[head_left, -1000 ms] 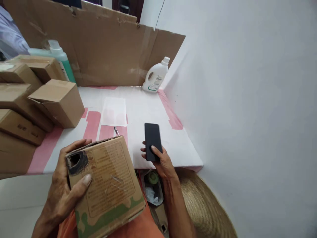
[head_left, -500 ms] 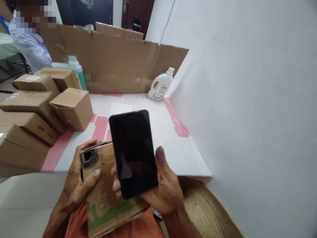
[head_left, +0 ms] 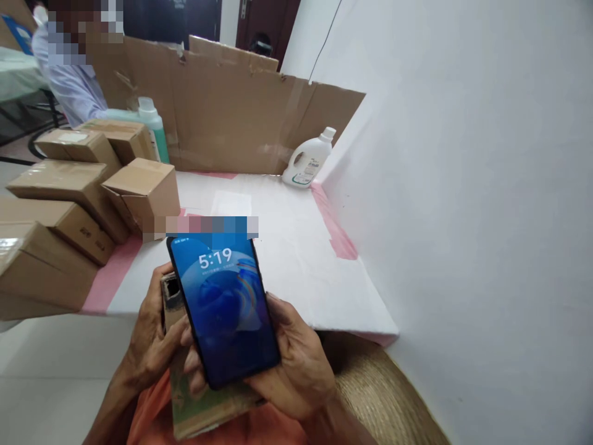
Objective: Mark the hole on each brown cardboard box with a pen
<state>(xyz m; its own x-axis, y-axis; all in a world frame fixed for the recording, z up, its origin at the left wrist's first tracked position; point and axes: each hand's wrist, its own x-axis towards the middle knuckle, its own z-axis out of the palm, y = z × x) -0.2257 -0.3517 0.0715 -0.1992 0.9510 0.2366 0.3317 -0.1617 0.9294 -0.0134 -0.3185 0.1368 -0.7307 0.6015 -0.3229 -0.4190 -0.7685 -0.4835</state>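
Observation:
My right hand (head_left: 296,364) grips a smartphone (head_left: 225,309), held up close over my lap with its screen lit blue and showing 5:19. My left hand (head_left: 152,337) is closed round a brown cardboard box (head_left: 199,411) with green print and a torn dark hole at its top corner. The box rests on my orange-clad lap, and the phone covers most of it.
A white table (head_left: 296,259) with pink tape strips stands ahead. Several cardboard boxes (head_left: 69,204) are stacked at its left. A green bottle (head_left: 155,127) and a white jug (head_left: 308,161) stand before a cardboard screen (head_left: 231,117). A white wall is on the right, a straw hat (head_left: 384,402) below. A person sits far left.
My right hand lifted the phone off the table and brought it toward me. Its screen was dark and is now lit. The view has tilted up a little.

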